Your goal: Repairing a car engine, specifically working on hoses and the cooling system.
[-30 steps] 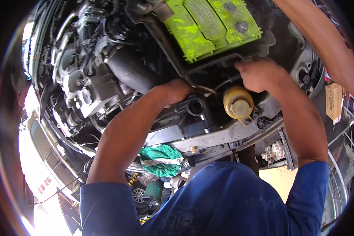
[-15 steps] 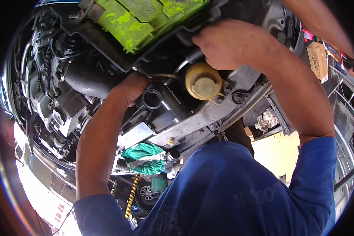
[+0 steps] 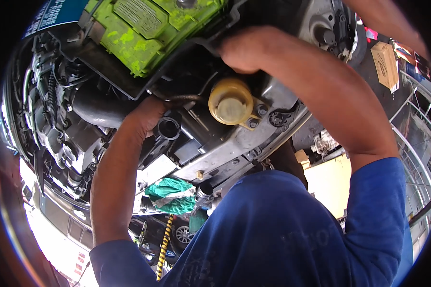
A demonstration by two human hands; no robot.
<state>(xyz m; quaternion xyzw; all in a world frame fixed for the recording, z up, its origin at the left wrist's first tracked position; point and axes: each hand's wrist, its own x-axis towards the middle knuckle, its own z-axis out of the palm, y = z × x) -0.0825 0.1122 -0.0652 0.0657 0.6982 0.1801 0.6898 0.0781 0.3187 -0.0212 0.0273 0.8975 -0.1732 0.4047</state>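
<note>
black tray (image 3: 111, 79): green battery (image 3: 141, 33) | yellow reservoir (image 3: 230, 98): capped | left hand (image 3: 148, 115), right hand (image 3: 244, 50): fingers hidden, can't tell grip

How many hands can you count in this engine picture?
2: the left hand beside the round black opening, the right hand just beyond the yellow tank. Another person's arm crosses the upper right; its hand is out of sight.

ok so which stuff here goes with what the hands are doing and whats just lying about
Apparently in the work:
left hand, by the thick black hose and bent metal pipe;
right hand, by the battery tray;
amber reservoir, near the right hand.

Apparently just lying about:
green cloth;
cardboard box;
metal part at right.
</note>
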